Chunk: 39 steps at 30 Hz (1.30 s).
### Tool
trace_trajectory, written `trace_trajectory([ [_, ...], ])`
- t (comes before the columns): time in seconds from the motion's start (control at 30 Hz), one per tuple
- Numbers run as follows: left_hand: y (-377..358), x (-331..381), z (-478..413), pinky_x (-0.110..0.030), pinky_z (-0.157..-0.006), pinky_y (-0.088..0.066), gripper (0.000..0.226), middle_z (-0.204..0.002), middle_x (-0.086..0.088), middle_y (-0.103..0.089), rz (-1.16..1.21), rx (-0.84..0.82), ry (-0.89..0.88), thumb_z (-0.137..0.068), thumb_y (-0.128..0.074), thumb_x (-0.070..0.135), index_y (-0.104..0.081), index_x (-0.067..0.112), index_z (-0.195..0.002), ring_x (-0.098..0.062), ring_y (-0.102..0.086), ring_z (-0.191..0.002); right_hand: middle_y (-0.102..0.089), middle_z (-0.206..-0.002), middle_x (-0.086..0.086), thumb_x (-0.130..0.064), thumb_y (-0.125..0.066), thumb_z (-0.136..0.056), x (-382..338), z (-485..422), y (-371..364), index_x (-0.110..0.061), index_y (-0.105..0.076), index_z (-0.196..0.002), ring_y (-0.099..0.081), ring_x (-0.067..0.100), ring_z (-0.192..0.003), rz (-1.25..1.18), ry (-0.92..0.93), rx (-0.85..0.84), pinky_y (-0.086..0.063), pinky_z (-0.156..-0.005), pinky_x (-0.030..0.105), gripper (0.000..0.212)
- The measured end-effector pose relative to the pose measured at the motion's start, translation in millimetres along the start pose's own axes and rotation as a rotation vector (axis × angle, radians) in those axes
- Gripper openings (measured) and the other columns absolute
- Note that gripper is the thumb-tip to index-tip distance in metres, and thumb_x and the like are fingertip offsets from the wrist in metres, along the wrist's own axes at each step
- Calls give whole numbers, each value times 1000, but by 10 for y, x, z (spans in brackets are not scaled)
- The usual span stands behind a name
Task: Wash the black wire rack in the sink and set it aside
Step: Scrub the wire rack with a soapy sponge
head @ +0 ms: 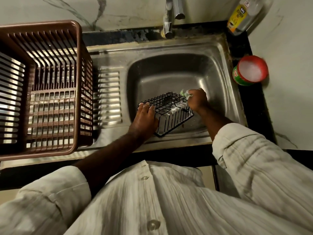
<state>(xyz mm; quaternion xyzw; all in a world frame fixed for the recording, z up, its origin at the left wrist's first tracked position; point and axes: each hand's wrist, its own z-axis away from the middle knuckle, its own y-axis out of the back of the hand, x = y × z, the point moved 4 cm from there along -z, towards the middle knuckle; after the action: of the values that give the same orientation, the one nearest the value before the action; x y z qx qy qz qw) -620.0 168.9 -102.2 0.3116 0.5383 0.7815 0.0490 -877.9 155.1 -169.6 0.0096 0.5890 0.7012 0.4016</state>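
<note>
Kitchen corner: marble-look wall behind, steel sink [160, 73] set in dark counter, ribbed drainboard [109, 92] to its left. Black wire rack [169, 102] down in the basin, near the front edge, tilted, lather on its right-side wires. Left hand [144, 119] clamped over the rack's left top corner, fingers curled onto the wires, steadying. Right hand [197, 99] pinching a green scrub pad [184, 93], foamy, pressed at the rack's far right corner. Tap [169, 19] above; no water stream visible.

Handling, by judgement: prob. light and stiff, open grid, little flex. Soapy wire = slippery; thin wires, hard on fingers. Best hold: fingers hooked through the grid at a corner or along a top edge, same as the left-hand hold now. Two-corner hold for rinsing and lifting out. Not fragile, but likely to skid or clang on wet steel.

Count: 1 rack, 1 scrub pad, 1 tap, 1 brown plastic dish basket [79, 48] left of the drainboard, 1 dishwash bottle [243, 16] back right, 1 red-and-green tub [240, 80] of white paste on the right counter, 2 hands, both busy.
</note>
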Motion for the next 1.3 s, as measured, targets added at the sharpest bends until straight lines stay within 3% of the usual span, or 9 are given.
trace_trajectory([
  [0.13,-13,3,5,-59,-111,-38,45,-128,-36,-54,6,30,-20,-83,-61,2,-56,-14,-125,-53,-47,-126,-68,-122,16,-7,-60,-91,-149,-25,40,-3,-71,-119,-62,33,-116,119,58,-153,-49,-101,32,31],
  [0.3,-17,49,27,-60,-112,-36,46,-132,-38,-52,16,12,0,-86,-58,1,-54,-17,-128,-53,-45,-129,-77,-97,9,-24,-71,-87,-606,221,59,-10,-79,-90,-72,25,-88,25,178,-212,-58,-77,31,17],
  [0.47,-9,84,50,-67,-99,-46,43,-113,-43,-60,7,11,-30,-74,-66,-12,-57,-26,-113,-59,-57,-111,-75,-108,4,-18,-74,-88,-1090,724,8,-9,-76,-109,-68,13,-89,-117,381,-380,-51,-73,21,23],
  [0.57,53,96,44,-54,-116,-31,50,-133,-40,-52,22,54,-12,-86,-61,-4,-49,-22,-131,-52,-46,-131,-70,-104,-8,-15,-76,-85,-1101,777,50,-11,-74,-113,-64,7,-86,-113,406,-397,-45,-68,13,29],
  [0.67,60,36,38,-38,-124,-10,56,-152,-31,-38,44,31,34,-97,-50,10,-37,-12,-146,-40,-27,-147,-75,-101,-1,-12,-75,-85,-903,653,137,-9,-77,-107,-65,8,-79,-88,379,-317,-48,-64,12,23],
  [0.77,89,43,29,-37,-124,-8,57,-154,-29,-36,51,0,41,-98,-49,14,-35,-11,-148,-39,-25,-148,-76,-95,6,-11,-72,-83,-542,396,191,-6,-78,-99,-69,17,-77,-26,251,-149,-50,-62,12,17],
  [0.9,110,75,31,-35,-124,-6,58,-156,-29,-33,21,-40,55,-99,-48,13,-32,-10,-149,-38,-22,-149,-73,-111,13,-13,-68,-83,-219,102,157,-8,-76,-106,-69,29,-103,103,19,-80,-54,-86,28,25],
  [0.97,97,72,19,-35,-124,-5,59,-157,-27,-30,16,-59,66,-100,-46,14,-30,-9,-151,-37,-20,-150,-73,-108,16,-17,-69,-83,-261,85,130,-7,-75,-103,-70,31,-97,143,4,-125,-55,-76,28,24],
  [1.3,20,1,-8,-41,-125,-19,58,-150,-26,-44,74,-29,120,-92,-53,13,-42,-6,-146,-38,-30,-146,-77,-103,3,-21,-76,-83,-1086,921,151,-13,-77,-108,-69,12,-87,-90,432,-340,-48,-72,19,26],
])
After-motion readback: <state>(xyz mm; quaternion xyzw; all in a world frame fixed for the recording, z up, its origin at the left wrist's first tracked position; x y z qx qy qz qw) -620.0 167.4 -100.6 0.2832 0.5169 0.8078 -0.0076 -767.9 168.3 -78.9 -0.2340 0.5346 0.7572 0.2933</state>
